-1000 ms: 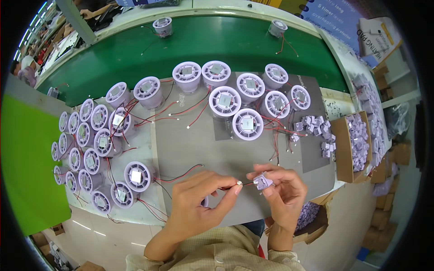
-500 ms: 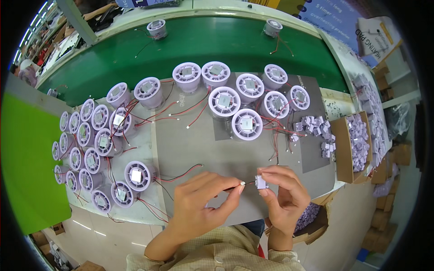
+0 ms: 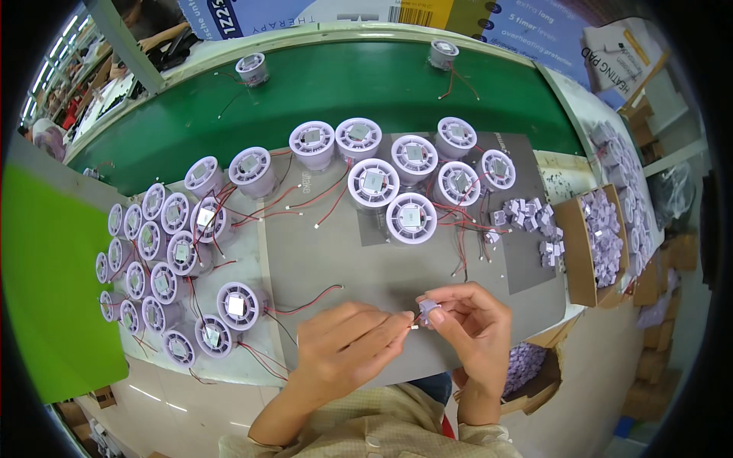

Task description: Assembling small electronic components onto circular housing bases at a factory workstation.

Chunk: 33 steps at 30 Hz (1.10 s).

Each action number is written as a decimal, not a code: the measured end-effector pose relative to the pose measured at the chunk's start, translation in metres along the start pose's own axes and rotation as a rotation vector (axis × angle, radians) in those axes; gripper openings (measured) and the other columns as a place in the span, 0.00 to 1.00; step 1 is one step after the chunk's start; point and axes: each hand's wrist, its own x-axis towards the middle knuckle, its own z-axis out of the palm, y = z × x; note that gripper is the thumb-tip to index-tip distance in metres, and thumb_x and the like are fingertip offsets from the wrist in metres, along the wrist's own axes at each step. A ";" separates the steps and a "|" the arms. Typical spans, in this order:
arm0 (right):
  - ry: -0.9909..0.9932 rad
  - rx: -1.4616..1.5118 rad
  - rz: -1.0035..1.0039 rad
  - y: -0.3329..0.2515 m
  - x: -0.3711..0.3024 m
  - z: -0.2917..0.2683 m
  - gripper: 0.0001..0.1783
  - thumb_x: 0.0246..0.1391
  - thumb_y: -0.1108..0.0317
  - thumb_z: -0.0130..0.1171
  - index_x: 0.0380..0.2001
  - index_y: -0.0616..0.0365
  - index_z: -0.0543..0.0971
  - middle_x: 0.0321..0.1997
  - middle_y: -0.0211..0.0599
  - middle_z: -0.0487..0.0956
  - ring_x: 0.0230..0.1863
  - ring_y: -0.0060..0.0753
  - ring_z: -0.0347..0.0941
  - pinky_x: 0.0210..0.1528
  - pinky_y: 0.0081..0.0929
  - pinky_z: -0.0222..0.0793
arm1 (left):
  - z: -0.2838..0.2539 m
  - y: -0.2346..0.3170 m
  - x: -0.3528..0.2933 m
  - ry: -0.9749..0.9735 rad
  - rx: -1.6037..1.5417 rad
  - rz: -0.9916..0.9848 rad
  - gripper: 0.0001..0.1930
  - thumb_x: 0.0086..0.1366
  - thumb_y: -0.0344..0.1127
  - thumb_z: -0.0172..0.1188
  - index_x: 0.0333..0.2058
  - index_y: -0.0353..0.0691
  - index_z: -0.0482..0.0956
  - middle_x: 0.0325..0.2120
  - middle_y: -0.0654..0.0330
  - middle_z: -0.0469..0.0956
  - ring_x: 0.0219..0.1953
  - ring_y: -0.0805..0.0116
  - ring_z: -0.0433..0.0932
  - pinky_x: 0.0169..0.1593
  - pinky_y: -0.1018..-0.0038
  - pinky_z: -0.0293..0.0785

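One small lavender block (image 3: 427,306), angular, white connector (image 3: 414,327) just beside

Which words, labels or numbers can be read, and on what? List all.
Blue-and-yellow printed panel: legible words, numbers, barcode; not copied.
White printed package: legible black capitals; not copied.
Grey rectangular mat: pale lettering, too blurred.
Pale squares on round lilac plastic housings: too small to read.

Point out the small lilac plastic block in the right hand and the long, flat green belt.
Small lilac plastic block (image 3: 427,306), head view: its exposed side.
Long, flat green belt (image 3: 343,78), head view: bare middle surface.
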 end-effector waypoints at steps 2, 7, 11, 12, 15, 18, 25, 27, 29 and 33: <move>-0.063 -0.008 0.108 -0.001 0.005 -0.003 0.11 0.53 0.79 0.63 0.40 0.70 0.78 0.39 0.46 0.82 0.36 0.26 0.79 0.40 0.21 0.75 | -0.003 0.000 0.001 -0.018 0.037 0.027 0.14 0.42 0.22 0.71 0.32 0.41 0.86 0.22 0.65 0.79 0.23 0.70 0.77 0.24 0.75 0.70; -0.095 0.169 0.067 0.006 0.007 -0.011 0.13 0.53 0.76 0.64 0.41 0.69 0.76 0.39 0.45 0.82 0.34 0.27 0.79 0.38 0.22 0.75 | -0.002 -0.003 0.002 -0.056 0.006 -0.073 0.11 0.50 0.27 0.71 0.34 0.43 0.84 0.24 0.68 0.79 0.24 0.73 0.77 0.22 0.76 0.69; -0.065 0.095 0.034 0.013 0.004 -0.009 0.14 0.52 0.74 0.66 0.41 0.69 0.76 0.39 0.46 0.82 0.32 0.27 0.79 0.35 0.21 0.75 | -0.001 0.002 0.004 -0.049 -0.100 -0.162 0.10 0.50 0.26 0.71 0.33 0.42 0.84 0.23 0.65 0.80 0.23 0.70 0.77 0.24 0.75 0.69; -0.046 0.057 0.030 0.015 0.005 -0.009 0.14 0.52 0.74 0.66 0.41 0.69 0.76 0.39 0.46 0.82 0.31 0.27 0.78 0.35 0.21 0.75 | -0.002 0.003 0.004 -0.085 -0.109 -0.174 0.09 0.49 0.25 0.72 0.32 0.41 0.85 0.23 0.63 0.80 0.22 0.69 0.77 0.26 0.74 0.68; -0.070 0.227 0.066 0.021 0.008 -0.013 0.14 0.53 0.74 0.64 0.41 0.69 0.76 0.39 0.44 0.82 0.32 0.27 0.78 0.35 0.21 0.75 | 0.000 0.000 0.004 -0.066 -0.071 -0.164 0.09 0.52 0.27 0.70 0.33 0.43 0.83 0.23 0.66 0.79 0.23 0.70 0.77 0.22 0.74 0.70; -0.060 0.127 0.105 0.024 0.006 -0.011 0.12 0.56 0.75 0.62 0.42 0.68 0.76 0.37 0.44 0.82 0.33 0.28 0.78 0.36 0.22 0.74 | 0.003 0.000 0.005 -0.024 -0.041 -0.179 0.09 0.52 0.27 0.70 0.33 0.43 0.83 0.23 0.66 0.78 0.23 0.69 0.77 0.22 0.73 0.70; -0.261 0.445 0.178 0.031 0.004 -0.012 0.13 0.58 0.75 0.61 0.46 0.68 0.75 0.43 0.45 0.81 0.40 0.27 0.78 0.43 0.23 0.75 | 0.005 0.001 0.001 -0.049 -0.018 -0.091 0.11 0.50 0.26 0.70 0.34 0.44 0.84 0.23 0.67 0.79 0.23 0.70 0.77 0.22 0.74 0.69; -0.133 0.349 0.115 0.030 0.001 -0.008 0.13 0.59 0.73 0.60 0.45 0.68 0.75 0.43 0.46 0.81 0.36 0.28 0.78 0.40 0.22 0.73 | 0.006 0.002 -0.001 -0.050 0.018 -0.088 0.11 0.50 0.26 0.70 0.34 0.45 0.84 0.23 0.68 0.79 0.23 0.71 0.77 0.21 0.75 0.68; -0.107 0.305 0.081 0.033 0.002 -0.011 0.12 0.60 0.72 0.59 0.45 0.68 0.75 0.43 0.46 0.81 0.36 0.28 0.78 0.40 0.22 0.74 | 0.003 0.004 0.000 -0.064 0.012 -0.096 0.11 0.50 0.27 0.70 0.34 0.45 0.84 0.23 0.68 0.79 0.23 0.72 0.77 0.21 0.75 0.68; -0.068 0.294 0.058 0.029 0.006 -0.021 0.12 0.61 0.71 0.58 0.45 0.68 0.75 0.43 0.46 0.81 0.35 0.27 0.78 0.40 0.22 0.74 | 0.002 0.009 0.005 -0.094 0.025 -0.098 0.11 0.48 0.22 0.70 0.32 0.42 0.85 0.25 0.64 0.82 0.23 0.69 0.78 0.25 0.75 0.71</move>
